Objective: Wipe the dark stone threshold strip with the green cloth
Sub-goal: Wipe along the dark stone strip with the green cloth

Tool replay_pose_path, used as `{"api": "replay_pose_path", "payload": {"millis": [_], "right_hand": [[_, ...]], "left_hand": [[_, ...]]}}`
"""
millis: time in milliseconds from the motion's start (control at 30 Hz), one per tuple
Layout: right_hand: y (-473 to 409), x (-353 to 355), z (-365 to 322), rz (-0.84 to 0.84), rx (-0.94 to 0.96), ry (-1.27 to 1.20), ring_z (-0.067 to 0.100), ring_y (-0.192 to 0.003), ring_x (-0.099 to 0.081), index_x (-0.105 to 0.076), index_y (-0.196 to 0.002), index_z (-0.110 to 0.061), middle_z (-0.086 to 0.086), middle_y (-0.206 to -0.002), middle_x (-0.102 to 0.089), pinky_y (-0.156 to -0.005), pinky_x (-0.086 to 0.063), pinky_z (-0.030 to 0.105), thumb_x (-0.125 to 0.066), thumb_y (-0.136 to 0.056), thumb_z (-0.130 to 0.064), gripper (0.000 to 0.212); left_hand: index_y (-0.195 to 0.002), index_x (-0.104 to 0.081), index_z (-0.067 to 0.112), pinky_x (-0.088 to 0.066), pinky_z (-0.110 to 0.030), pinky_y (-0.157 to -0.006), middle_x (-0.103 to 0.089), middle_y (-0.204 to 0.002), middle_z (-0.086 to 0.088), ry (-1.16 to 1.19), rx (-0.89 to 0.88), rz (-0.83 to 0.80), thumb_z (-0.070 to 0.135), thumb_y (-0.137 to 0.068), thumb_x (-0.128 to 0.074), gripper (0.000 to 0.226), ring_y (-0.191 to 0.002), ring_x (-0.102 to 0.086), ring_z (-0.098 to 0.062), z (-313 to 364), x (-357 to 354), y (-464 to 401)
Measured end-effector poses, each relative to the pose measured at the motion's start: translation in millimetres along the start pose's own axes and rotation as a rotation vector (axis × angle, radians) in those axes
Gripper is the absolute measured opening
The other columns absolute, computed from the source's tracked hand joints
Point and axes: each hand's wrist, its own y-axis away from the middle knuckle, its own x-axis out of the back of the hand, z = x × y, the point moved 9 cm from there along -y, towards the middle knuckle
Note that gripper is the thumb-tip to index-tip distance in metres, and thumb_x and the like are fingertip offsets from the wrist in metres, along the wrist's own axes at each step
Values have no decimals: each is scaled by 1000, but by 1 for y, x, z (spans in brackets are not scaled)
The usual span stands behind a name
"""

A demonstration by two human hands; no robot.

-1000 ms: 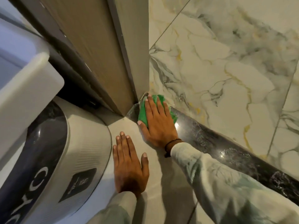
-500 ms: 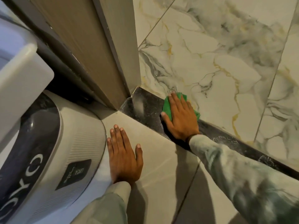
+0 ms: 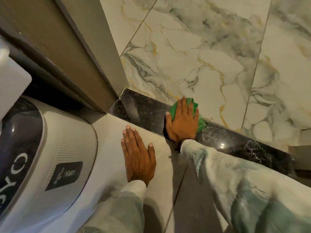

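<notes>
The dark stone threshold strip [image 3: 144, 108] runs diagonally from the door frame at centre down to the right edge, between beige floor tiles and marble tiles. My right hand [image 3: 182, 122] lies flat on the green cloth [image 3: 193, 105], pressing it onto the strip a hand's length right of the strip's left end. Only the cloth's edges show around my fingers. My left hand [image 3: 137, 155] rests palm down, fingers spread, on the beige floor tile, holding nothing.
A white and black appliance [image 3: 42, 157] fills the lower left, close to my left hand. A brown door and frame [image 3: 87, 52] stand above the strip's left end. White marble tiles [image 3: 210, 61] with grey and gold veins lie beyond the strip.
My right hand has slid the green cloth rightward along the strip, away from the corner by the door frame. The left hand has stayed on the floor tile.
</notes>
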Motion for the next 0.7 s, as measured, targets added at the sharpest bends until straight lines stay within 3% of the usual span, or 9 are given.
{"api": "replay_pose_path", "payload": {"millis": [100, 167, 200, 300, 367, 433, 533, 567, 700], "right_hand": [[23, -12, -41, -51, 325, 53, 24, -159, -13, -20, -162, -17, 1, -172, -15, -128, -9, 53, -29, -101, -56, 73], [50, -9, -11, -71, 448, 61, 21, -160, -11, -15, -163, -21, -2, -172, -12, -129, -9, 50, -29, -102, -57, 72], [60, -2, 20, -53, 393, 45, 19, -160, -10, -13, -163, -23, -4, -173, -11, -130, -7, 48, -29, -102, -57, 72], [76, 23, 124, 30, -27, 24, 22, -160, -9, -13, -163, -21, -1, -173, -11, -130, -6, 48, -29, -102, -54, 72], [66, 28, 148, 59, -286, 27, 25, -160, -9, -16, -163, -16, 2, -172, -12, -128, -9, 51, -29, -102, -53, 73], [54, 28, 127, 60, -318, 25, 25, -160, -8, -18, -162, -14, 3, -172, -12, -128, -8, 51, -28, -101, -52, 72], [80, 18, 101, 31, 15, 7, 20, -160, -11, -18, -162, -21, -2, -172, -13, -129, -9, 49, -28, -102, -52, 69], [97, 19, 118, 27, 23, -12, 19, -160, -12, -17, -162, -24, -5, -172, -14, -130, -10, 47, -29, -102, -53, 69], [126, 41, 216, 174, -530, 5, 29, -155, -26, -24, -161, -16, 3, -169, -24, -127, -16, 51, -38, -100, -48, 69]], "left_hand": [[-165, -13, -2, -13, -54, -133, -11, -175, -26, -107, -13, -10, 49, -106, -22, 78, -162, -14, -44, 9, -9, 14], [-165, -12, -2, -12, -54, -134, -9, -176, -26, -125, -17, -24, 49, -106, -24, 79, -163, -12, -43, 15, -12, 22], [-165, -12, -2, -12, -55, -134, -9, -176, -26, -128, -19, -22, 49, -106, -24, 79, -163, -12, -43, 17, -13, 25], [-165, -14, -3, -12, -56, -133, -10, -175, -26, -129, -34, -13, 50, -106, -26, 80, -163, -11, -44, 20, -12, 27], [-165, -15, -3, -10, -56, -133, -11, -175, -26, -120, -38, 10, 50, -105, -27, 81, -162, -12, -45, 20, -12, 26], [-165, -14, -3, -10, -56, -133, -11, -175, -26, -115, -36, 21, 52, -105, -26, 82, -162, -13, -45, 17, -15, 25], [-165, -11, -3, -11, -57, -133, -9, -175, -26, -108, -61, 30, 53, -105, -23, 83, -163, -11, -45, 18, -18, 25], [-165, -11, -3, -11, -57, -133, -8, -176, -26, -105, -56, 28, 53, -105, -22, 83, -163, -10, -45, 18, -18, 25], [-165, -8, -1, -11, -57, -133, -6, -176, -25, -99, -62, 31, 54, -104, -21, 83, -163, -9, -45, 18, -16, 28]]}}
